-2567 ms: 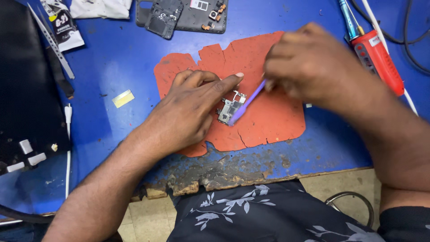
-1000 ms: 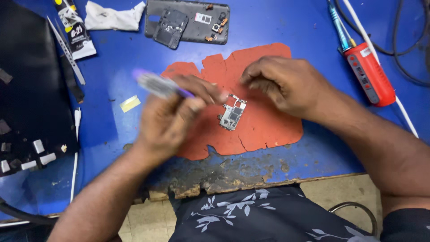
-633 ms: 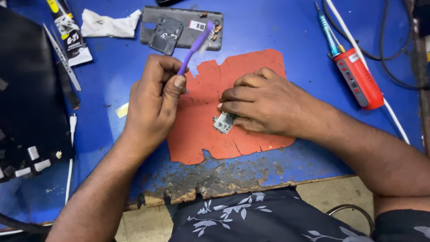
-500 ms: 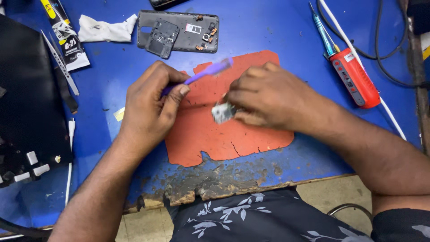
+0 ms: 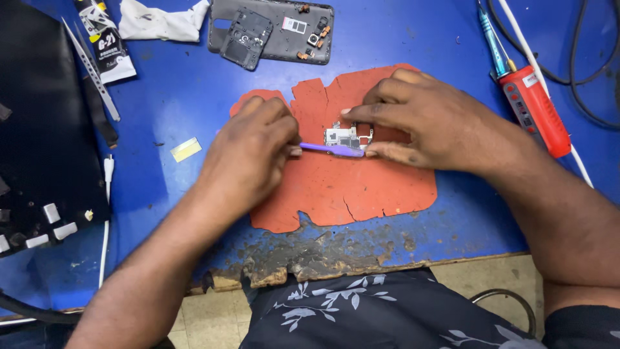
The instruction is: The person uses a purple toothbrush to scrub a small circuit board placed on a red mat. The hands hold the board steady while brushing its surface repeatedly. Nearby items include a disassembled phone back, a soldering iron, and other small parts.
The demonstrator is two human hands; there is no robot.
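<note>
Left hand [image 5: 248, 155] pinched the slim purple plastic brush [image 5: 332, 149], right hand [image 5: 429, 126] clamped the small grey circuit board [image 5: 345, 136] on the cracked orange mat [image 5: 361, 187]; light, flat strokes looked safest.

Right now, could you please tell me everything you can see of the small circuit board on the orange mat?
The circuit board is small, silvery-grey and irregular in outline, with metal shields and darker parts on its face. It lies flat on the torn orange mat, near the mat's middle. The right hand pins it between a finger above and the thumb below. The left hand lays a purple brush along its near edge, touching it.
</note>
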